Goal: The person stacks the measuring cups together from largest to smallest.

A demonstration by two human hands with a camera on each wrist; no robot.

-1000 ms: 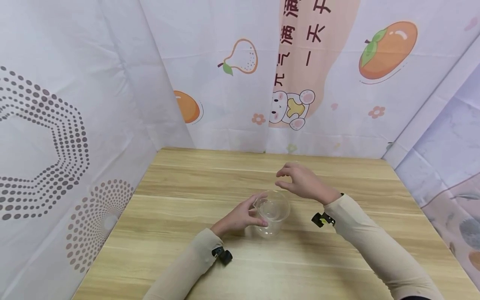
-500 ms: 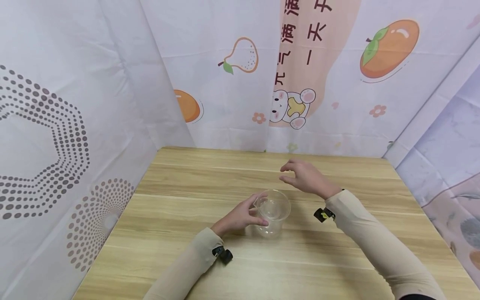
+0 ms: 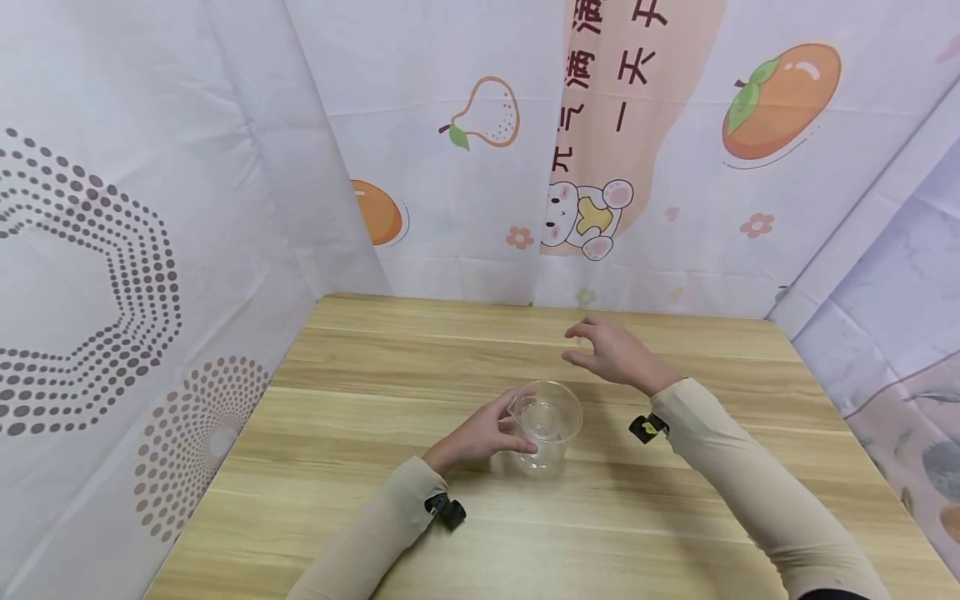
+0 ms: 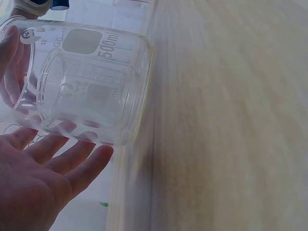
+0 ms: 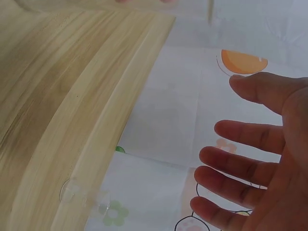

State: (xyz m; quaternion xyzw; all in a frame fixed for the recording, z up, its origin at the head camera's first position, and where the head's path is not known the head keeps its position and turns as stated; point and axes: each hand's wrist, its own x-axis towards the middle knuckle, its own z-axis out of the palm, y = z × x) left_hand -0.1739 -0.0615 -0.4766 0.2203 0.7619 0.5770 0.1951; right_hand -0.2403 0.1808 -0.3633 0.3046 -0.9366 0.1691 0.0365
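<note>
A large beaker (image 4: pixel 83 41) is grasped by the fingers of the left hand (image 3: pixel 480 435), with the thumb laid on its near side and the others along its far side. It is stood upright, its weight apparently borne by the counter (image 3: pixel 405 367), so the grip is probably used for steadying rather than lifting. The spout is turned towards the gap between thumb and forefinger. Inside the large beaker a small beaker (image 4: pixel 91 96) is nested, as its narrower wall allows; both can presumably be steadied by the one grasp.

The fingers of the right hand (image 3: pixel 613 354) are released: nothing is held, and the thumb is set apart from the rest. They are poised beyond and to the right of the left fingers, so the mouth of the large beaker is left uncovered.

By the large beaker's clear wall, the left fingertips are blurred in the head view. "500ml" can be read on it, but the small beaker's figure cannot be made out. Past the right fingers, a glassy shape (image 5: pixel 103 204) is faintly shown in the right wrist view; what it is cannot be told.
</note>
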